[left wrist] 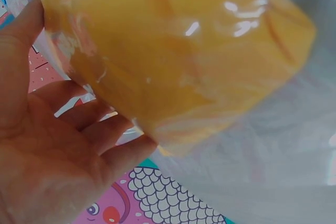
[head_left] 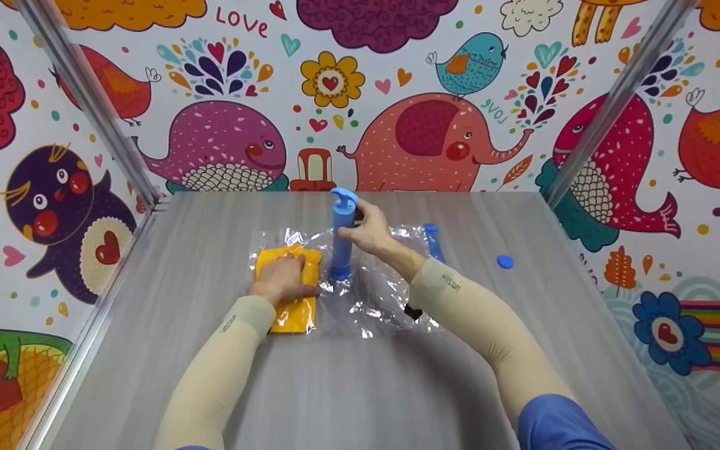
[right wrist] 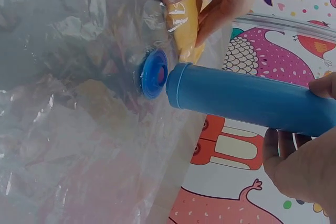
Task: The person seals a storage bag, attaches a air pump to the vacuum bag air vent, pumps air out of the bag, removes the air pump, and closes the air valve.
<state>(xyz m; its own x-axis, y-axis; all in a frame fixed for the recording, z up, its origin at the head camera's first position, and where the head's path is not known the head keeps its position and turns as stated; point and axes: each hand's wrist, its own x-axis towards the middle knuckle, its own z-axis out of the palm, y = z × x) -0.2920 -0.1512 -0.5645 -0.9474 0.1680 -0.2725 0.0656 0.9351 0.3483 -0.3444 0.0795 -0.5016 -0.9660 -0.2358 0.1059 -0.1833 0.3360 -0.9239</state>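
My right hand (head_left: 369, 228) grips a blue hand pump (head_left: 342, 234) by its barrel and holds it upright, T-handle on top. In the right wrist view the pump's lower end (right wrist: 181, 85) is right at the round blue valve (right wrist: 155, 74) of a clear plastic vacuum bag (head_left: 366, 306). A folded yellow item (head_left: 297, 312), apparently cloth, lies under the bag's shiny film. My left hand (head_left: 283, 278) rests on it, fingers spread and pressing down. In the left wrist view, the left fingertips (left wrist: 139, 148) touch the yellow item's edge.
A round blue cap (head_left: 505, 261) lies on the grey table (head_left: 172, 350) to the right of the bag. Along the bag's right side runs a blue strip (head_left: 433, 240). Cartoon-printed walls (head_left: 397, 144) and metal posts (head_left: 616, 106) border the table.
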